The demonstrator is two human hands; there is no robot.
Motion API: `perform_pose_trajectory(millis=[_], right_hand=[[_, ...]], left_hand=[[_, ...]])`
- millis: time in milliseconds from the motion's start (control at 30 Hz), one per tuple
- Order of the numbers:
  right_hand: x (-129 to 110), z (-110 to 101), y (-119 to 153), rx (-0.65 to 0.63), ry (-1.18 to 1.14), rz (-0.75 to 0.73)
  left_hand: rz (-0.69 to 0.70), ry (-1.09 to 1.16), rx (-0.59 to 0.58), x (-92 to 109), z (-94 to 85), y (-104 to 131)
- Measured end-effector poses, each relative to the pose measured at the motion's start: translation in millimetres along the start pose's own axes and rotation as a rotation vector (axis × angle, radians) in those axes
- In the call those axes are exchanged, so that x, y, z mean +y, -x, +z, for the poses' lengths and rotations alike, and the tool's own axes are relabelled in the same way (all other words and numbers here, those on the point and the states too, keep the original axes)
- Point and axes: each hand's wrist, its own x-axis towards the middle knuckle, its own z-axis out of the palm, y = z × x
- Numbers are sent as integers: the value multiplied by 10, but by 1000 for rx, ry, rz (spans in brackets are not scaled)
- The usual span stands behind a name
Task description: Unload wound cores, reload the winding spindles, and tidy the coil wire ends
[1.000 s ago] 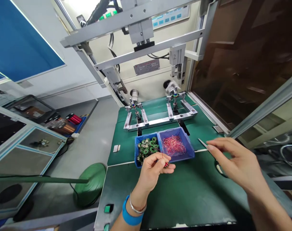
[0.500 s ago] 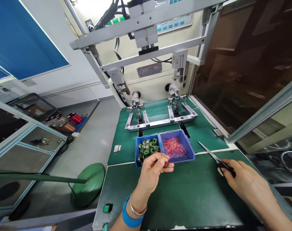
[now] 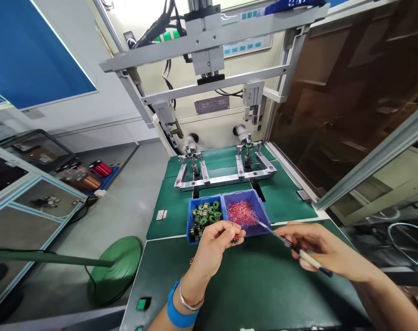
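My left hand [image 3: 214, 248] is closed in a pinch on a small motor stator [image 3: 235, 238] wound with red wire, mostly covered by the fingers. A thin wire end sticks up from it. My right hand [image 3: 317, 248] grips a pair of scissors [image 3: 273, 232], blades pointing left toward the stator. Just beyond both hands, a blue bin [image 3: 188, 230] holds several green-faced stator cores [image 3: 204, 216]. Beside it, a purple-blue bin [image 3: 264, 214] holds red wire scraps [image 3: 242, 212]. Part of another reddish wound piece [image 3: 191, 260] shows behind my left wrist.
A metal fixture frame [image 3: 226, 178] with two posts stands behind the bins, below the winding machine's crossbars [image 3: 212, 87]. A green switch [image 3: 142, 303] sits at the table's left edge. On the floor at left is a round green base [image 3: 115, 269]. A brown-tinted panel [image 3: 340, 92] borders the right.
My right hand has lifted the scissors off the table and moved left, bringing the blades near the stator. My left hand keeps its pinch. The whole view has shifted slightly.
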Motion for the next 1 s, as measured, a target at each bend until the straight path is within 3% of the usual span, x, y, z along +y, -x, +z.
perform_pose_trajectory(millis=[100,200,1000], right_hand=[[-93,100,-235,-155,-4,-7],[-78,114,-375,-230,-40,-37],[126,30,-389,-205,-53,15]], left_hand=[[-15,-36,-22,-10,30,-23],[-14,-38,10,-13,72,-47],[-55,-113,-1,-40,179,-201]])
